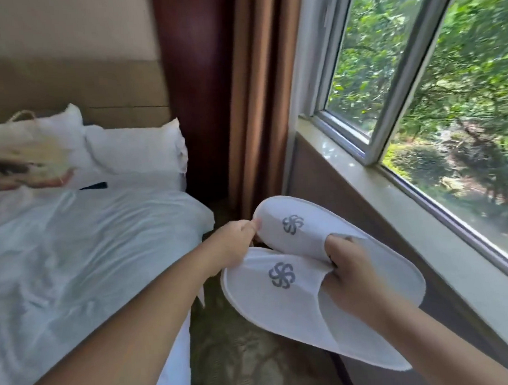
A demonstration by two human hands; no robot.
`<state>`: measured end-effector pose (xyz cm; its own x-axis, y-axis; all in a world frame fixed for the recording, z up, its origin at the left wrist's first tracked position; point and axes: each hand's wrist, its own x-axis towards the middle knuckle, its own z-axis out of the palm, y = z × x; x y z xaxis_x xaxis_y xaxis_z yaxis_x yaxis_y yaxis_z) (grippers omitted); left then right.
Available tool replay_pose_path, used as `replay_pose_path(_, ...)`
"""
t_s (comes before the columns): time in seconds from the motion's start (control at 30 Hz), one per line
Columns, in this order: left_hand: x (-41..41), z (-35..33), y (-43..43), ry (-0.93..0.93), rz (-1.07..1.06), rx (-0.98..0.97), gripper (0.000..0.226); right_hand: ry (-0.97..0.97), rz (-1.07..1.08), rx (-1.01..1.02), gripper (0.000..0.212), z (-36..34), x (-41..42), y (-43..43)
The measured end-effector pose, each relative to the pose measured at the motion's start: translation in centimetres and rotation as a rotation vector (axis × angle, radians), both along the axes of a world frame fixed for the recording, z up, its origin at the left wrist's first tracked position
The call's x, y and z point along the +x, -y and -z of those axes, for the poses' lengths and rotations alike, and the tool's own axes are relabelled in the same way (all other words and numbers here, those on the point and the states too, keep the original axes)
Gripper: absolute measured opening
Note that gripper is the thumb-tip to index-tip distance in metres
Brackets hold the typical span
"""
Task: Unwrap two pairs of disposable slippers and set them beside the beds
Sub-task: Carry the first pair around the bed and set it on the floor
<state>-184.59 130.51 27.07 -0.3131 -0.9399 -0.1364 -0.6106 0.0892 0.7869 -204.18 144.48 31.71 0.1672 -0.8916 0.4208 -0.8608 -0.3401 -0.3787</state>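
Note:
Two white disposable slippers with grey flower logos are held in the air above the carpet, in the gap between the bed and the window wall. The upper slipper [296,230] overlaps the lower slipper [284,296]. My left hand [235,246] pinches the toe end of the upper slipper. My right hand [354,272] grips both slippers at their openings, with fingers tucked inside the straps. No wrapper shows on them.
A bed [82,245] with a white duvet and two pillows [132,148] fills the left. A pale bag with rope handles [20,145] lies near the pillows. Brown curtains [257,104] hang ahead. A window sill [394,196] runs along the right. Patterned carpet [241,358] lies below.

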Motion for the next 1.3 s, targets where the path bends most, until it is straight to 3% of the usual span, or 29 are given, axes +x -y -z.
replay_pose_path(0.17,-2.8,3.0,6.7,0.064,0.082,0.153,0.046,0.045,0.086,0.102,0.026,3.6,-2.2,7.3)
replay_pose_path(0.27,-3.7,3.7,10.8,0.133,0.091,0.111,0.044,0.162,0.141,0.268,0.037,6.1,-4.1,11.6)
replay_pose_path(0.43,-3.7,6.5,17.0,0.265,0.135,0.105,0.039,0.293,0.073,0.653,0.031,9.1,-5.8,18.3)
replay_pose_path(0.6,-3.4,10.7,22.3,0.231,-0.066,0.16,0.04,0.302,0.111,0.697,0.042,16.1,-6.0,25.4)
replay_pose_path(0.7,-1.6,13.7,24.5,0.213,-0.203,0.185,0.031,0.166,0.109,0.7,0.046,21.7,-6.0,29.8)
replay_pose_path(0.93,5.0,25.7,23.8,0.231,-0.401,0.388,0.032,-0.238,-0.142,0.911,0.02,34.2,-5.3,39.6)
replay_pose_path(1.07,6.1,32.5,22.1,0.179,-0.464,0.466,0.025,-0.371,-0.264,0.961,0.036,41.0,-3.2,43.1)
replay_pose_path(1.3,6.4,44.1,23.3,0.123,-0.407,0.419,0.021,-0.461,-0.453,1.127,0.045,51.1,1.5,47.1)
